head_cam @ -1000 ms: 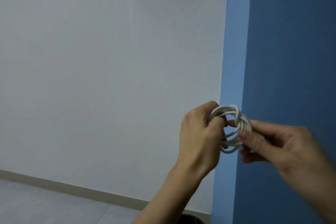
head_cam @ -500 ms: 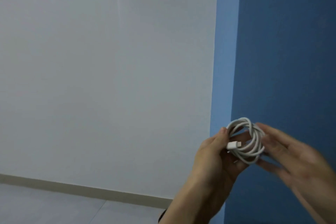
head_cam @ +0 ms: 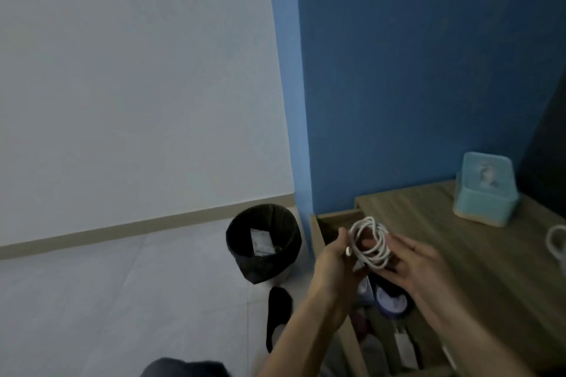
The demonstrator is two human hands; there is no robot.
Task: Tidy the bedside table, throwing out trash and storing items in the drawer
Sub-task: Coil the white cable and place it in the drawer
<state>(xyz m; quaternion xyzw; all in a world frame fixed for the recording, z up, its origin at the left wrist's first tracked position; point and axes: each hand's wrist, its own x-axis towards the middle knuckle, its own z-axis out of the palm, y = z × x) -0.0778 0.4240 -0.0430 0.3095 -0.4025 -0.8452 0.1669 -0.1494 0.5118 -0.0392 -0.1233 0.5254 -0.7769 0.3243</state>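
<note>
I see a white cable (head_cam: 369, 243), black bin (head_cam: 263, 243), teal box (head_cam: 485, 193), wood-grain brown table (head_cam: 459, 248), blue wall (head_cam: 413, 70) beside pale grey wall (head_cam: 137, 86), black sock (head_cam: 278, 312)

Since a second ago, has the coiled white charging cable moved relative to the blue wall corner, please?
Yes. The coiled white charging cable, held between left hand and right hand, now sits right of the blue wall corner, no longer across it.
</note>
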